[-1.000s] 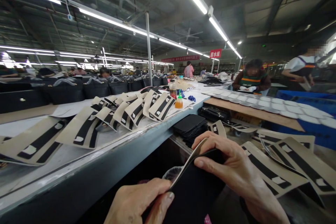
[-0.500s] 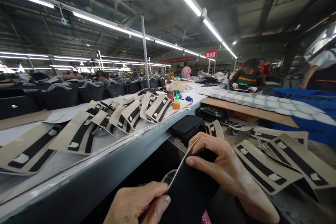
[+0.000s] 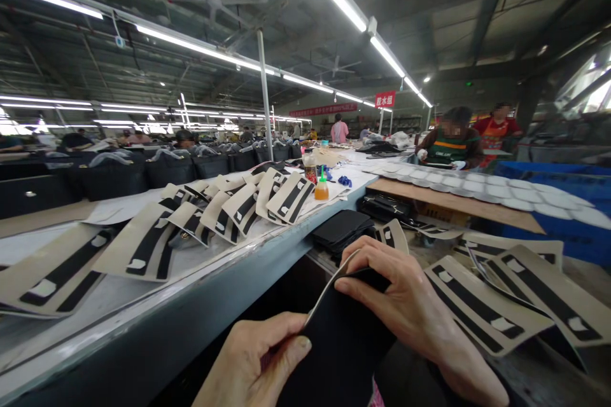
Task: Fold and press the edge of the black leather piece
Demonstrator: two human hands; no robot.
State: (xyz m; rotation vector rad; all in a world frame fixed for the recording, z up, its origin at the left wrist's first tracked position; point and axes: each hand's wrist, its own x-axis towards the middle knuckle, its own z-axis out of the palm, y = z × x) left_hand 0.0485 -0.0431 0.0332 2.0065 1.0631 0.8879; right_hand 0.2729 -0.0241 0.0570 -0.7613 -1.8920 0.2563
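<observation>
Both hands low in front, sharing one black panel [image 3: 344, 343] with a pale underside. Left hand [image 3: 252, 362] closed on its near edge, thumb on top and fingers curled beneath, a firm pinch grip that anchors the piece. Right hand [image 3: 405, 305] clamped over the far top edge, thumb [image 3: 356, 289] pressing the black face and fingers [image 3: 377, 251] wrapped over the rim, bending the panel so the pale side bows upward. Held clear of the bench [image 3: 229, 273], probably so both faces and the edge stay reachable, though the lower part of the panel runs out of view.

To the right, beige cut pieces with black strips [image 3: 482, 305] fanned flat, overlapping, within easy reach of the right hand. Just beyond the right hand's fingers, a stack of black pieces [image 3: 341, 229] against the bench edge. Up on the bench to the left, more beige pieces [image 3: 224, 210] laid in an overlapping row, strips up. Farther along, a small orange bottle with a green nozzle [image 3: 321, 189] standing upright beside a darker bottle [image 3: 310, 168]. Across the way, a board carrying rows of pale oval pieces [image 3: 477, 187], with two people [image 3: 451, 143] working behind it.
</observation>
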